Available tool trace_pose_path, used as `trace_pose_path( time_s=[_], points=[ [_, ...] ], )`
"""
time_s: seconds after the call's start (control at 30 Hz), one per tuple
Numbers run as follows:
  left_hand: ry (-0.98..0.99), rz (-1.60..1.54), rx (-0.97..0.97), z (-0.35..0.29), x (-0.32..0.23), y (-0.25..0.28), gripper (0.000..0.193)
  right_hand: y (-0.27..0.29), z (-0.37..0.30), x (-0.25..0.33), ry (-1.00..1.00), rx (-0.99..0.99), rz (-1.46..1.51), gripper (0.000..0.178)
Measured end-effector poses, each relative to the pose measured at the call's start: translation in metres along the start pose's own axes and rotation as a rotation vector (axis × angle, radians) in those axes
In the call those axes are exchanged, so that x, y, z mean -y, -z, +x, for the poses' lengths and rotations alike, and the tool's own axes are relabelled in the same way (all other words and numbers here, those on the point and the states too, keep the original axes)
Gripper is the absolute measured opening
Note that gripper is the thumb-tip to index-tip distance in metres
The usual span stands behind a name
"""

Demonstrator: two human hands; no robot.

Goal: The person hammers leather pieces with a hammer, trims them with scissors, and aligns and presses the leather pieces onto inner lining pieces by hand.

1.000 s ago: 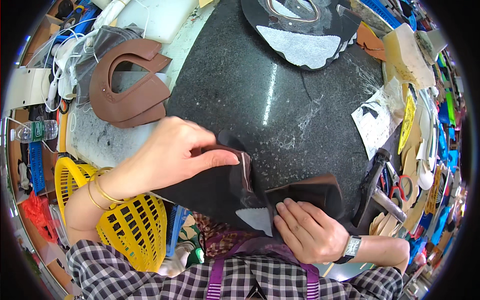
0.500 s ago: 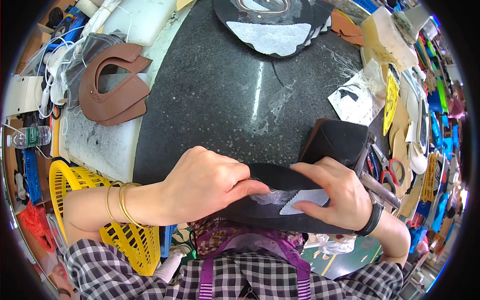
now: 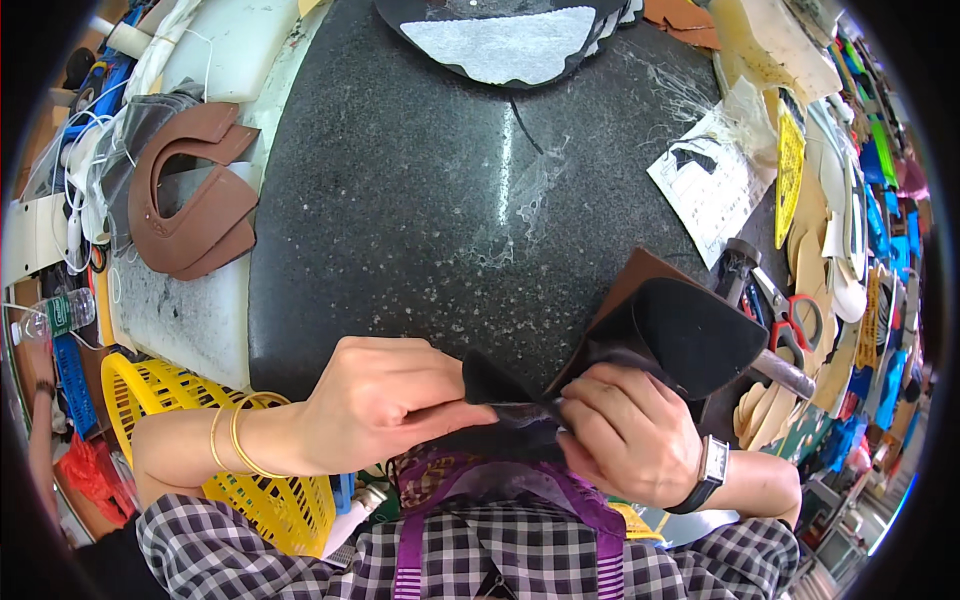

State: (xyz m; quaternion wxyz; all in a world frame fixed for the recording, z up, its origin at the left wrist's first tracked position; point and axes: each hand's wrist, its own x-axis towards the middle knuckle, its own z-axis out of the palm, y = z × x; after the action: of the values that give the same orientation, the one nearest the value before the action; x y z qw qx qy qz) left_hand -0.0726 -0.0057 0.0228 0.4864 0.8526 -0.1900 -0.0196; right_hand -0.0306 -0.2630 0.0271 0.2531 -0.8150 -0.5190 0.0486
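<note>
Near the table's front edge, both hands hold a black leather shoe upper piece (image 3: 690, 330) with a brown underside along one edge. My left hand (image 3: 385, 405) pinches its left end between thumb and bent fingers. Closed around the middle of it is my right hand (image 3: 630, 430), with a broad black flap rising above the knuckles toward the right. The piece is folded between the hands, and its lower part is partly hidden by the fingers. Beyond the flap lie a hammer (image 3: 785, 372) and red-handled scissors (image 3: 795, 320).
A stack of black pieces with a pale grey patch (image 3: 500, 45) lies at the far edge of the dark slab (image 3: 400, 200). Brown C-shaped leather pieces (image 3: 160, 190) sit at left, above a yellow basket (image 3: 290, 510). Printed paper (image 3: 715, 190) rests at right.
The black piece has been turned and folded, so its grey patch no longer shows between my hands. My right hand has shifted its grip lower, and more brown edge shows.
</note>
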Motion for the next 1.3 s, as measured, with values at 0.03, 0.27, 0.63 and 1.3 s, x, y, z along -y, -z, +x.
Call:
trace_pose_path(
  time_s=[0.03, 0.27, 0.63, 1.3],
  points=[
    [0.071, -0.067, 0.013, 0.0, -0.002, 0.001, 0.026, 0.0, 0.002, 0.004, -0.003, 0.0, 0.003, 0.028],
    [0.253, -0.032, 0.077, -0.011, -0.002, 0.006, 0.029, -0.009, 0.008, 0.02, -0.118, 0.037, -0.223, 0.028],
    [0.307, 0.038, 0.127, -0.011, 0.002, 0.013, 0.026, 0.0, 0.018, 0.015, -0.098, -0.001, -0.09, 0.02],
    [0.287, 0.078, 0.482, 0.021, -0.011, 0.023, 0.017, -0.025, 0.01, 0.045, 0.046, 0.032, -0.458, 0.009]
  ],
)
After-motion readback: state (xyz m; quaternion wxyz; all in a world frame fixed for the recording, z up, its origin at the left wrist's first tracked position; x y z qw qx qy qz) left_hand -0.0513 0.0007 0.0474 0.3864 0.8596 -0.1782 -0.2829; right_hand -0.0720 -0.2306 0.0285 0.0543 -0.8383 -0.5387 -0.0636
